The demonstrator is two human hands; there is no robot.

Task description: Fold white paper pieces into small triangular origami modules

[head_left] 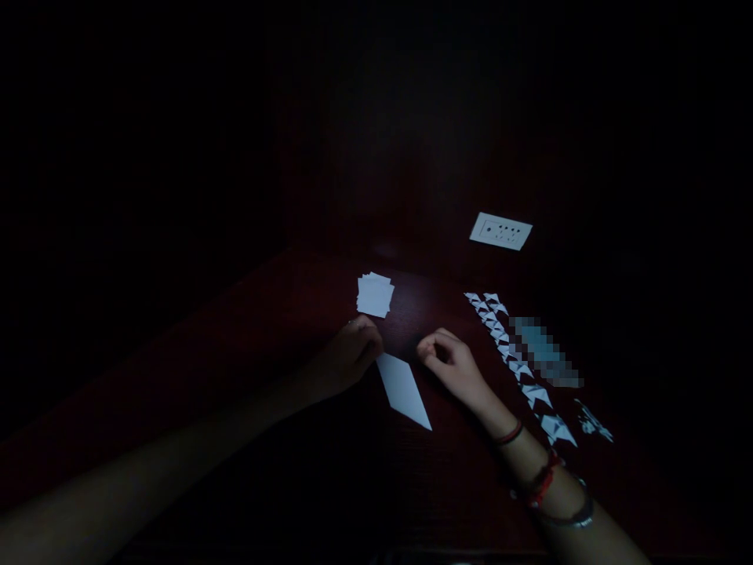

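A white sheet of paper [404, 390], its outline a slanted four-sided shape, lies on the dark reddish table in front of me. My left hand [353, 355] is closed at its upper left corner, with the fingers curled and the corner meeting them. Right of the sheet, my right hand [450, 359] has its fingers curled in towards the thumb, apart from the paper and with nothing visible in them. Just beyond my left hand sits a loose stack of white paper squares [375, 297].
Folded white paper pieces [501, 339] run in a slanting row on the right. Beside them are a blurred-out bluish patch [544, 351] and a small pile of whitish bits [593, 424]. A white socket plate [501, 231] is on the back wall. The surroundings are very dark.
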